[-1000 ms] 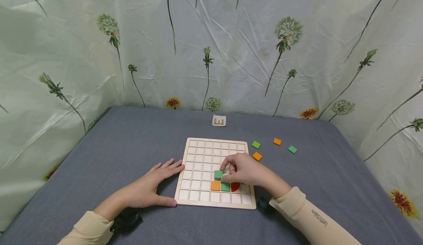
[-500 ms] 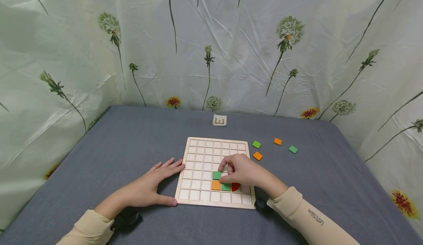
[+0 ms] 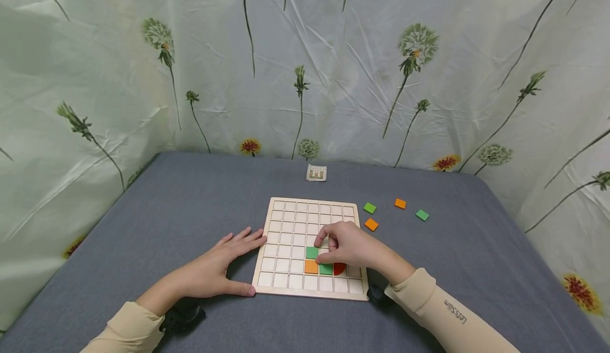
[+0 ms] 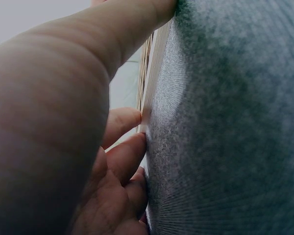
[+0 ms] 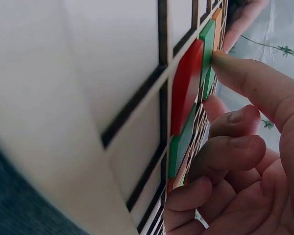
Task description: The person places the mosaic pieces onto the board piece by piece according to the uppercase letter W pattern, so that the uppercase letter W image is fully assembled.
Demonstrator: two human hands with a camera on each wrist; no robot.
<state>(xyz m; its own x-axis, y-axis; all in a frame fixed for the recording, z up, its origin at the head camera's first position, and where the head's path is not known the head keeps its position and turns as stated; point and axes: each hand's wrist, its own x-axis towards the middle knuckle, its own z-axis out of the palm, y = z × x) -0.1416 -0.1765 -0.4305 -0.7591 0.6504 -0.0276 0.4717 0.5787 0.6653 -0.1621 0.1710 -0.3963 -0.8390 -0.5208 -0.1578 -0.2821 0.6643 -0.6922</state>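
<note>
**Green tile shifted slightly L since 1 sec ago, now lined up w/ its square**

The green tile (image 3: pixel 312 253) sat skewed & a bit raised 1 s ago; now looks flat in the square just above the orange tile (image 3: pixel 311 266). R hand (image 3: pixel 347 244) went w/ it, only a touch. L hand (image 3: pixel 230 264) approx. same spot.

R hand: grip together on green tile, index & thumb tips at its R side, far & near corners; other fingers curled under the palm. L hand: grip apart, fingers spread, fingertips at L edge of the wooden board (image 3: pixel 283 251), thumb at its near L corner.

On board, same row as orange tile: lower green tile (image 3: pixel 326 269) next to it on the R, then red piece (image 3: pixel 339 269) w/ rounded side, both partly under R hand in head view. R wrist view also shows a third green piece (image 5: pixel 175 156) right by the red one, mostly hidden in head view.

Loose on grey worktop (image 3: pixel 205 205), R of board's far end: lime tile (image 3: pixel 369 208), near orange piece (image 3: pixel 371 224), far orange piece (image 3: pixel 400 204), outer green piece (image 3: pixel 422 215). Small grid card (image 3: pixel 316 173) beyond board, nr far edge. Behind: pale curtain (image 3: pixel 219 41) w/ dandelion print.
</note>
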